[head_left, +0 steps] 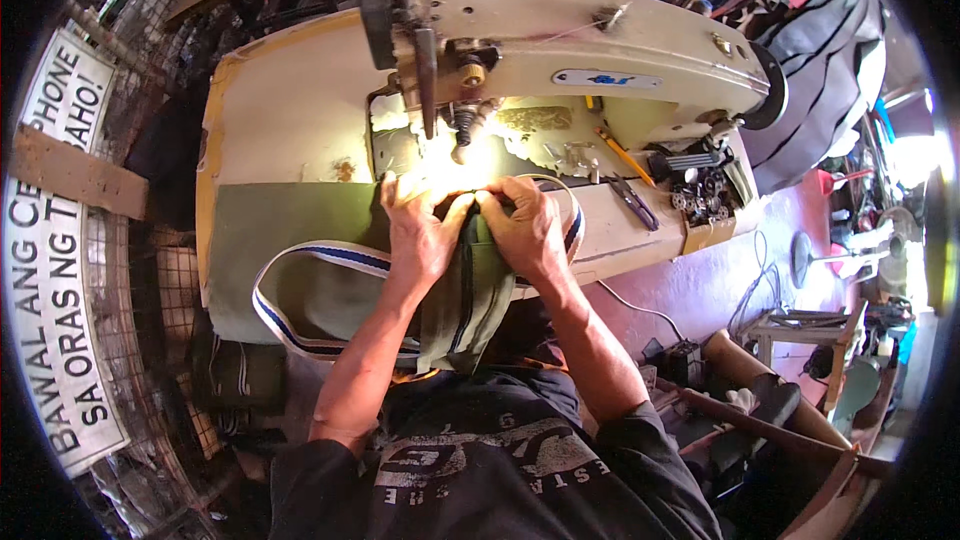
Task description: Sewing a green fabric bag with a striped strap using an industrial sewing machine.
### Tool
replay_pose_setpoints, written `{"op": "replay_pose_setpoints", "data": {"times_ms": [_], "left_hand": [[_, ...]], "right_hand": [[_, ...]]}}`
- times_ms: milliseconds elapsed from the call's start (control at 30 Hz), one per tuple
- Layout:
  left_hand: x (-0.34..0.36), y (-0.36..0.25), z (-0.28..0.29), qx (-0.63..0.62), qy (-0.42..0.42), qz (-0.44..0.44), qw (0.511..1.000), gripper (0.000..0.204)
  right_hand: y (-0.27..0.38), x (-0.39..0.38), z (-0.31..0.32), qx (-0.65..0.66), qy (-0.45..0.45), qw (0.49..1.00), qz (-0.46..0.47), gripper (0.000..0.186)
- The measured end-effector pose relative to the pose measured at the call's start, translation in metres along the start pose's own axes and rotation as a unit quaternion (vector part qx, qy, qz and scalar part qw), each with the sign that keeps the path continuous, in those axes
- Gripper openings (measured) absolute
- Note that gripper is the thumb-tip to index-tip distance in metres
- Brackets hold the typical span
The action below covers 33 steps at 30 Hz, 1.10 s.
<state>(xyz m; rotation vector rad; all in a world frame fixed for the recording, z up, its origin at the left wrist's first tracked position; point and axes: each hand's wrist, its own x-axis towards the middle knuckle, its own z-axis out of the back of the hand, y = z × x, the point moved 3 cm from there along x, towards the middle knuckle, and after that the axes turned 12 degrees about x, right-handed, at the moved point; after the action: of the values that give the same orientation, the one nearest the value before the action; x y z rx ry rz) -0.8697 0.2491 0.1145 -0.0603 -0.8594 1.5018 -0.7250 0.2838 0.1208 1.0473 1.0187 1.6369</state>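
Observation:
Olive green fabric (300, 210) lies over the left of the sewing machine table and hangs off its front edge. My left hand (420, 225) and my right hand (525, 225) are close together just in front of the needle area, thumbs nearly touching. Both pinch a folded green fabric piece (490, 285) with a dark strip along its middle. A white webbing strap (290, 252) with a dark blue stripe loops out beside both hands. The sewing machine (560, 50) stands over the work. Lamp glare hides the needle and the fabric edge beneath it.
To the right on the table lie a yellow-orange pencil-like stick (625, 155), dark thread snips (635, 202) and a small box (715, 230) of metal bobbins. A handwheel (770, 88) closes off the machine's right end. Wire mesh (150, 340) runs along the left.

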Motion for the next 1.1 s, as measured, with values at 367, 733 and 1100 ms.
{"op": "replay_pose_setpoints", "data": {"times_ms": [367, 733, 1100], "left_hand": [[0.002, -0.009, 0.010, 0.008, -0.044, -0.087, 0.995, 0.017], [-0.003, 0.016, 0.001, -0.164, 0.080, 0.141, 0.973, 0.025], [0.007, 0.009, 0.001, -0.208, 0.128, 0.158, 0.957, 0.033]], "right_hand": [[-0.019, -0.004, -0.010, 0.148, -0.060, 0.983, -0.091, 0.017], [-0.024, 0.066, 0.064, -0.341, -0.007, 0.938, 0.063, 0.022], [-0.001, 0.078, 0.065, -0.084, 0.094, 0.992, 0.025, 0.023]]}}
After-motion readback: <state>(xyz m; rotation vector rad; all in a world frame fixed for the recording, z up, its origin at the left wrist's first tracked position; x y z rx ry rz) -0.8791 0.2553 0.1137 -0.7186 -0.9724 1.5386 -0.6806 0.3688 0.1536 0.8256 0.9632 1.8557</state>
